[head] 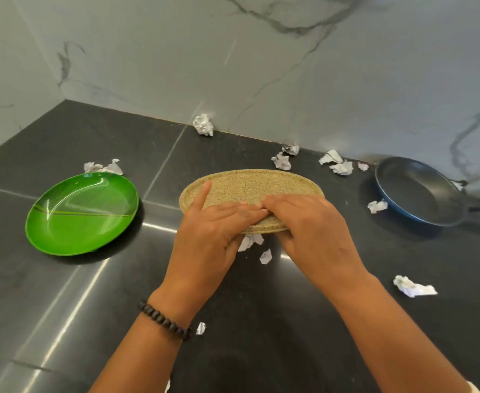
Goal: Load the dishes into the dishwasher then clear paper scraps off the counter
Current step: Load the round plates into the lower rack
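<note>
Black stone counter (63,293), marble walls; both hands, left hand (210,231) and right hand (312,228), grasp the speckled plate (250,185), paper scraps (414,289) scattered around them.

Pan (420,191) handle cut off at right edge, paper scrap (250,241) partly hidden under speckled plate (250,185)

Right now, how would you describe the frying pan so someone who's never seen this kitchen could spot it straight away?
Start at the dark counter and follow the marble back wall to the far right. There, right of the speckled tan plate that both hands hold, sits the frying pan. It is the only dish with a handle, blue outside and black inside, unlike the glossy green plate on the left.
</note>
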